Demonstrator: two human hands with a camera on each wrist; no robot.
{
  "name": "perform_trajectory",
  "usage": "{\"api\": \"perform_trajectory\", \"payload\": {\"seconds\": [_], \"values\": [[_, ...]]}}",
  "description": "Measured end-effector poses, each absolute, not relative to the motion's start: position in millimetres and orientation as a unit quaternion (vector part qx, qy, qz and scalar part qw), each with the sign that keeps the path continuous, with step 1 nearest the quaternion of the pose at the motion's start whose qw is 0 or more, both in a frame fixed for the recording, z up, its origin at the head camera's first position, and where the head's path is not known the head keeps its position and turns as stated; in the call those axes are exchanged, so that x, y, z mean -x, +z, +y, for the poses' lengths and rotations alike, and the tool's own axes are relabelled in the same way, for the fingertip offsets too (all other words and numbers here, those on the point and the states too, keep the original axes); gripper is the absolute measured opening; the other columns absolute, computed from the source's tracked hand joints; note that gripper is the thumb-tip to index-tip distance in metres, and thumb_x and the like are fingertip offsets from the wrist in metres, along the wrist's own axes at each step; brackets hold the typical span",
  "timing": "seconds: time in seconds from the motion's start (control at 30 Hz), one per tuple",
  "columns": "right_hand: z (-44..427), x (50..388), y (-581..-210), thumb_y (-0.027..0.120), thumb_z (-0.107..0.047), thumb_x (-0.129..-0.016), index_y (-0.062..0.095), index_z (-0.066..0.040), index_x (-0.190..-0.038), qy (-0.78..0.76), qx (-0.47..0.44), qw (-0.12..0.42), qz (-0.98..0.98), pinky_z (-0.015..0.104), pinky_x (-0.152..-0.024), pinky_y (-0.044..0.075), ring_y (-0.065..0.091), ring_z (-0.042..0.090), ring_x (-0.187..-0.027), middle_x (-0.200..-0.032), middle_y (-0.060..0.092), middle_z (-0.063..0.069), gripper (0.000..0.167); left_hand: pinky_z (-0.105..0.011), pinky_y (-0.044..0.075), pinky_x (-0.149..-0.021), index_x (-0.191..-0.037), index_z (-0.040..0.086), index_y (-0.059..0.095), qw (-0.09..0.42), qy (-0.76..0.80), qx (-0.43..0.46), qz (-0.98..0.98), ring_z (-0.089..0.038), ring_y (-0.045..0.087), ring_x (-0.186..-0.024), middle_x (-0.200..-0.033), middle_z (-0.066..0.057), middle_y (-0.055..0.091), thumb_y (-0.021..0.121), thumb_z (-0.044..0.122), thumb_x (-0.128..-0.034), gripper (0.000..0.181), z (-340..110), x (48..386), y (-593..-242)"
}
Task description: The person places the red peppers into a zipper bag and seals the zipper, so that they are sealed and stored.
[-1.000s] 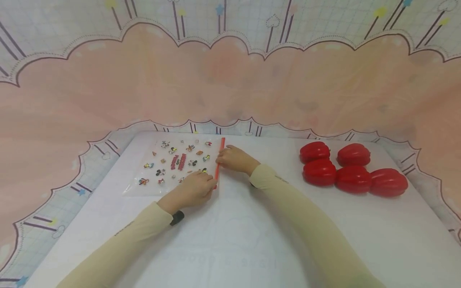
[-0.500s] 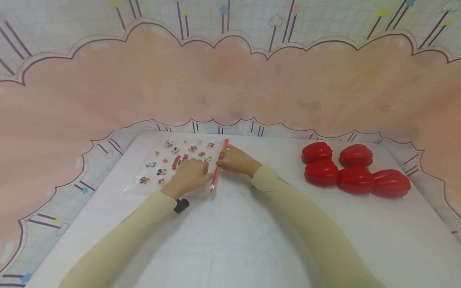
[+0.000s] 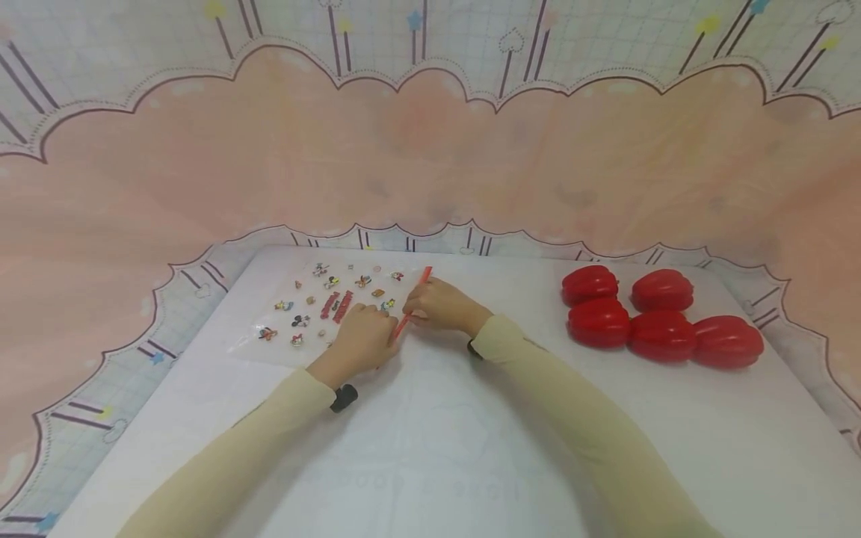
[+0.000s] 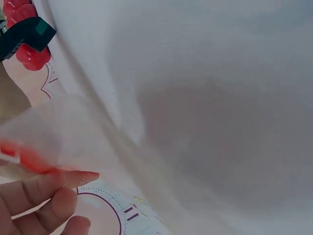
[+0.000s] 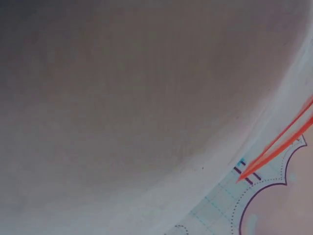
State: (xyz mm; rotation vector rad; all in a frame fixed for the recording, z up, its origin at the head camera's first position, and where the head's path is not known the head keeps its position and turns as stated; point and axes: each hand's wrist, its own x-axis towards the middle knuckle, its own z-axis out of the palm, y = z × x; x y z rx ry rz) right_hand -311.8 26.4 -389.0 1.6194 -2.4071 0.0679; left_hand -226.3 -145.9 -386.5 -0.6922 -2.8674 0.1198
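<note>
A clear plastic bag [image 3: 336, 305] printed with small cartoon figures and red lettering lies on the left half of the white table. Along its right side runs a red closure strip [image 3: 424, 276], slanted. My left hand [image 3: 365, 334] pinches the strip's lower part; the left wrist view shows its fingers [image 4: 36, 193] on the red edge, under raised film [image 4: 73, 127]. Just above, my right hand [image 3: 440, 302] pinches the same strip. In the right wrist view two red edges [image 5: 276, 149] meet at a point, and no hand shows there.
Several red bell peppers [image 3: 596, 323] are grouped on the right side of the white table [image 3: 430, 448]. Behind it hangs a pink patterned cloth [image 3: 430, 164]. A black wrist device [image 3: 344, 398] sits under the left wrist.
My left hand came off the strip's lower end, moved left, then returned and pinches it closer to the right hand. The strip slants more now. My right hand stays nearly in place.
</note>
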Motion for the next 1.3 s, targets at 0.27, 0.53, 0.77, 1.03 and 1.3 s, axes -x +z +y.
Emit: {"api": "perform_trajectory", "payload": {"seconds": [0.27,0.53,0.77,1.03,1.3], "values": [[28.7,312.7,-389.7,0.063,-0.016,-0.088,0.072,-0.014,-0.099,0.039,-0.512,0.125,-0.849,0.032,-0.091,0.049,0.065,0.016,-0.099,-0.102,0.071,0.000,0.014,-0.038,0.044,-0.077,-0.083,0.008,0.067,0.115,0.049,0.219,-0.968,-0.022,0.052,-0.070,-0.072,-0.003,0.063,0.064,0.021,-0.0757,0.015,-145.7,210.0,-381.1],[26.8,313.2,-390.6,0.067,-0.017,-0.085,0.074,-0.018,-0.091,0.015,-0.508,0.233,-0.829,0.033,-0.082,0.051,0.066,0.014,-0.087,-0.091,0.072,-0.002,0.009,-0.039,0.046,-0.068,-0.073,0.007,0.062,0.154,0.028,0.217,-0.963,-0.023,0.053,-0.062,-0.061,-0.003,0.056,0.062,0.025,-0.0789,0.019,-146.4,200.3,-371.4],[24.8,314.1,-389.6,0.070,-0.012,-0.081,0.075,-0.016,-0.087,0.055,-0.500,0.318,-0.803,0.028,-0.079,0.053,0.066,0.014,-0.081,-0.084,0.071,-0.001,0.008,-0.042,0.046,-0.069,-0.085,0.005,0.063,0.123,0.033,0.182,-0.975,-0.027,0.058,-0.068,-0.070,-0.009,0.063,0.060,0.042,-0.0849,0.037,-147.9,210.2,-350.0],[21.9,311.4,-384.7,0.071,-0.018,-0.082,0.074,-0.012,-0.086,0.098,-0.496,0.343,-0.792,0.029,-0.077,0.052,0.064,0.014,-0.081,-0.084,0.071,-0.001,0.008,-0.043,0.045,-0.077,-0.090,0.003,0.065,0.118,0.039,0.180,-0.976,-0.030,0.061,-0.082,-0.084,-0.010,0.069,0.057,0.038,-0.0867,0.036,-142.4,225.7,-345.2],[22.3,310.8,-375.0,0.073,-0.021,-0.081,0.073,-0.011,-0.083,0.130,-0.470,0.357,-0.797,0.032,-0.080,0.053,0.065,0.016,-0.085,-0.085,0.071,0.001,0.011,-0.041,0.045,-0.071,-0.078,0.006,0.064,0.138,0.067,0.192,-0.969,-0.027,0.058,-0.069,-0.069,-0.007,0.063,0.057,0.032,-0.0827,0.028,-141.5,224.9,-348.5]]}}
